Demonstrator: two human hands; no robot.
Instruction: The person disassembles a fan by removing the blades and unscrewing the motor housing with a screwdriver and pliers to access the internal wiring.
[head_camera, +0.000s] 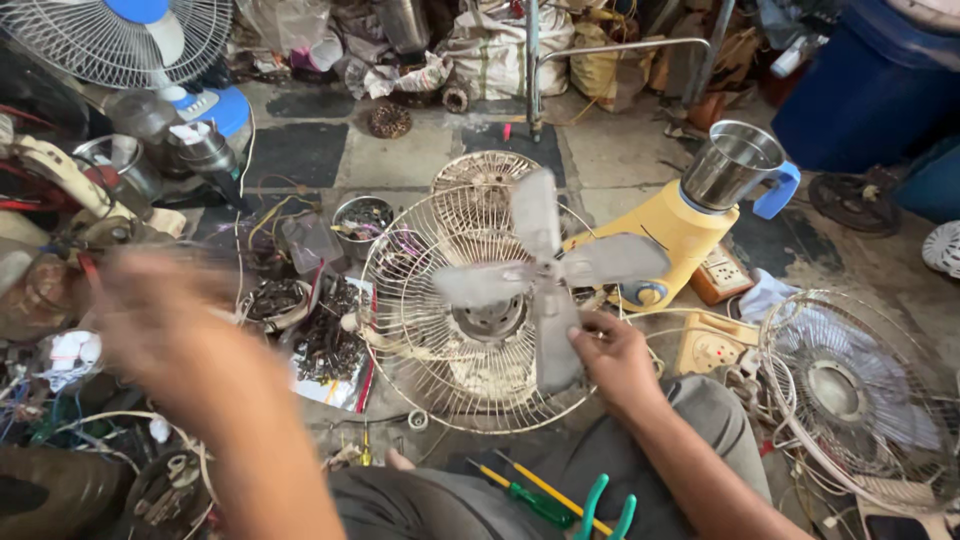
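Though blurred, left hand (165, 320) raised.

Stone floor (620, 150): fan guard (440, 330), yellow mixer (680, 230), screwdrivers (530, 497).

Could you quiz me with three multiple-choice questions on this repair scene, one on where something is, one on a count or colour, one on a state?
1. Where is the right hand?
A. on the lower fan blade
B. on the mixer jar
C. on the screwdriver

2. How many blades does the fan in the wire guard have?
A. two
B. four
C. six

3. How does the left hand appear?
A. sharp and resting on the guard
B. blurred, away from the fan
C. gripping the pliers

Answers:
1 A, its fingers rest on the lower blade's edge.
2 B, four blades form a cross.
3 B, it is smeared, left of the guard.
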